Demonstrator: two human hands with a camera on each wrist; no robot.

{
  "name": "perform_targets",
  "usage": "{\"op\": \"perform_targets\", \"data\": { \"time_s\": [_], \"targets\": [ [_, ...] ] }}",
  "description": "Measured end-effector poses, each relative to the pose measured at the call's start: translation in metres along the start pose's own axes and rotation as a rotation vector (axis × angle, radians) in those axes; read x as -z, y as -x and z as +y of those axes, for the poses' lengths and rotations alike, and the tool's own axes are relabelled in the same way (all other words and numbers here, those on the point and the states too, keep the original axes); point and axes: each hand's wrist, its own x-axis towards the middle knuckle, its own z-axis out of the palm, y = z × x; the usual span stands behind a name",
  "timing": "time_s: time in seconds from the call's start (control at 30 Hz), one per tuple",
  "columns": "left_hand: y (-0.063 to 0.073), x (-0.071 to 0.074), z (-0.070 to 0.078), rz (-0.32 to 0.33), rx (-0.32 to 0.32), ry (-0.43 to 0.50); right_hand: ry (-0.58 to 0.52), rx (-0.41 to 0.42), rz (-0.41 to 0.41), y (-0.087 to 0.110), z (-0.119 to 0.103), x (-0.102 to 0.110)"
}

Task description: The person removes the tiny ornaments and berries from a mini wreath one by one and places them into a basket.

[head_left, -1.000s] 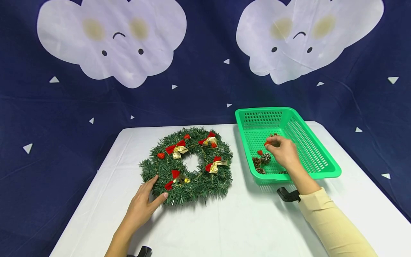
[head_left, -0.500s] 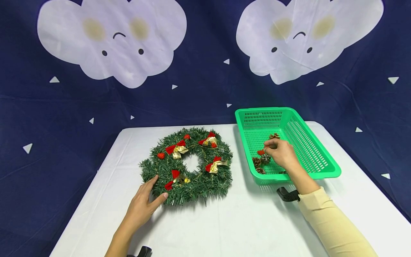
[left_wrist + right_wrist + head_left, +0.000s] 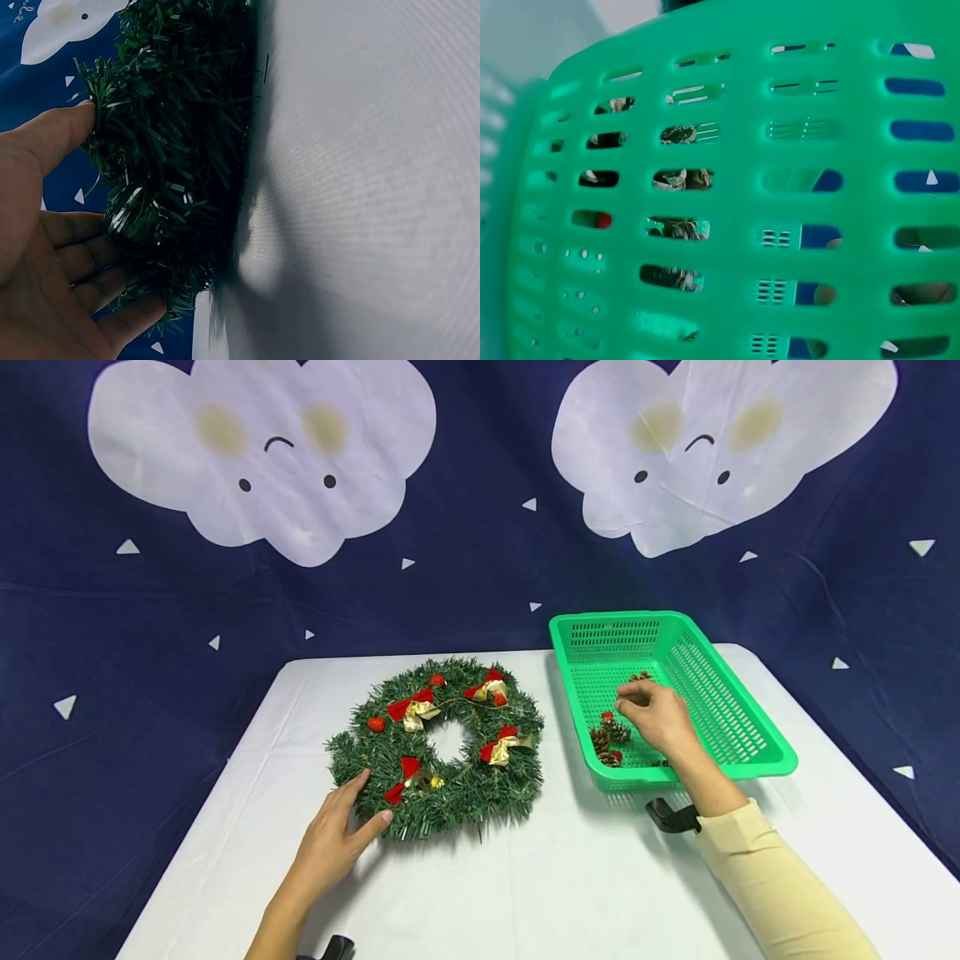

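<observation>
A green tinsel wreath (image 3: 457, 793) with red-and-gold bows and red strawberries lies on the white-covered table. My left hand (image 3: 330, 839) rests at its near left edge. In the left wrist view, the extended fingers (image 3: 82, 259) and thumb touch the greenery. Over the green basket (image 3: 757, 710), my right hand (image 3: 660, 718) hovers with bent fingers, and nothing shows between the fingertips. Below it sit pine cones (image 3: 598, 739) and small red strawberries (image 3: 617, 756). The perforated basket wall (image 3: 735, 255) fills the right wrist view and largely hides that hand.
Another pine cone (image 3: 640, 677) lies farther back in the basket, partly behind the right hand. A dark blue backdrop with white clouds (image 3: 262, 452) hangs behind the table (image 3: 570, 885). A black wrist mount (image 3: 671, 817) juts out below the right wrist, near the basket's front rim.
The red strawberry pinched by my right hand has dropped onto the pine cones in the basket. The right hand stays almost in place; the left hand and wreath have not moved.
</observation>
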Motion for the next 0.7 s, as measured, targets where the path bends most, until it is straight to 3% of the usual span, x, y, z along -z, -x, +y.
{"op": "perform_targets", "data": {
  "time_s": [0.3,0.7],
  "targets": [
    [-0.001,0.001,-0.001,0.003,-0.006,-0.003,-0.005,0.086,0.095,0.003,-0.014,-0.006],
    [0.000,0.001,0.001,-0.015,0.008,0.003,-0.105,0.141,0.108,0.002,-0.044,-0.029]
  ]
}}
